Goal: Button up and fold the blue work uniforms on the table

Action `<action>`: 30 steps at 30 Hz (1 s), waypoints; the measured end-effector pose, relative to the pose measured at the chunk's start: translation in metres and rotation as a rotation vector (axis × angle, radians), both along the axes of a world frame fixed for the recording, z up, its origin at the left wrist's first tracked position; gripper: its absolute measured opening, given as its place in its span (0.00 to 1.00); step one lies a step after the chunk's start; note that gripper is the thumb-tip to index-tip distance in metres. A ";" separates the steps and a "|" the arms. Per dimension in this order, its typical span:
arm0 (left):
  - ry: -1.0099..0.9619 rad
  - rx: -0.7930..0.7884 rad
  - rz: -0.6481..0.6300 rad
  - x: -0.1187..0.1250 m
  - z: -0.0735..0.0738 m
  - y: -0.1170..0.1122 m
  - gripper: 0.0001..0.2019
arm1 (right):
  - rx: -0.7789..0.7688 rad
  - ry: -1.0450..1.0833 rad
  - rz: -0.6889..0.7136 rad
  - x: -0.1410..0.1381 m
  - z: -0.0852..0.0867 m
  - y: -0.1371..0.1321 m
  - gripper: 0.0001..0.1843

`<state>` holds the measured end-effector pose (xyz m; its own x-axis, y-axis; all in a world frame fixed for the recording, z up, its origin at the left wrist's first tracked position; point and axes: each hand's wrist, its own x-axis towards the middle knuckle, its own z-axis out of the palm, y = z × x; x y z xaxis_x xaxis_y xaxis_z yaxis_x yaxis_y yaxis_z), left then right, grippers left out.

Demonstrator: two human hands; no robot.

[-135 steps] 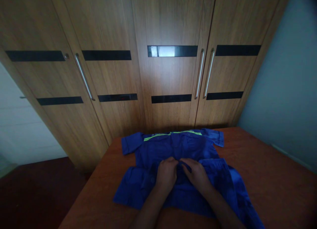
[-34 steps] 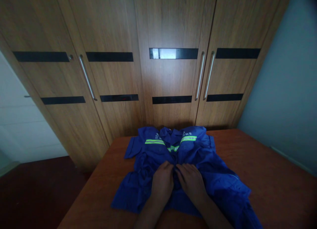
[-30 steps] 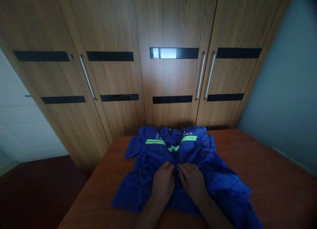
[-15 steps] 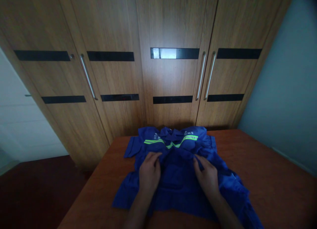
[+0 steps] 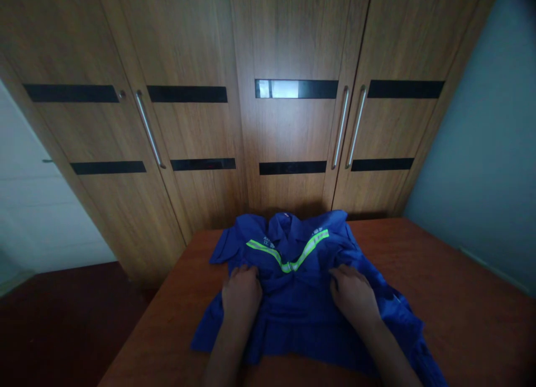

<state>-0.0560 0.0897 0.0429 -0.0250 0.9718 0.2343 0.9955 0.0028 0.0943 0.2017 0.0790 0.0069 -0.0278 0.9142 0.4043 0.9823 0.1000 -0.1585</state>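
A blue work jacket (image 5: 293, 309) lies front side up across the table, its collar at the far end. Yellow-green reflective stripes (image 5: 286, 266) form a V over the chest, with small white lettering above them. My left hand (image 5: 242, 291) is closed on the cloth at the jacket's left side, below the stripe. On the other side, my right hand (image 5: 355, 293) has its fingers curled into the fabric at about the same height. The fingertips of both hands are partly hidden in folds. One sleeve (image 5: 412, 331) trails toward the table's near right.
The reddish-brown wooden table (image 5: 452, 297) meets a tall wooden wardrobe (image 5: 288, 124) with metal handles behind it. A pale wall (image 5: 481, 169) borders the right side. At left are a white door (image 5: 42, 197) and dark red floor (image 5: 75, 320).
Both hands have moved outward, away from each other, and slightly down. The jacket's chest is pulled flatter; its stripes now dip lower in a clearer V, and the collar shows more.
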 end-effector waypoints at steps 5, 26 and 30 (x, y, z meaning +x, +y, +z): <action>-0.034 0.232 -0.093 0.021 0.022 -0.014 0.14 | 0.097 -0.006 0.056 -0.020 0.032 -0.015 0.17; -0.351 0.017 -0.339 0.061 -0.026 0.008 0.10 | 0.054 0.292 0.285 -0.055 -0.002 0.029 0.12; -0.318 0.042 -0.329 0.060 -0.023 0.007 0.11 | 0.069 0.343 0.341 -0.056 -0.005 0.028 0.11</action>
<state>0.0042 0.0967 0.0202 0.2066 0.9297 0.3048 0.8645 -0.3193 0.3882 0.1462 0.1067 0.0023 -0.1758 0.8468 0.5020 0.7840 0.4288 -0.4488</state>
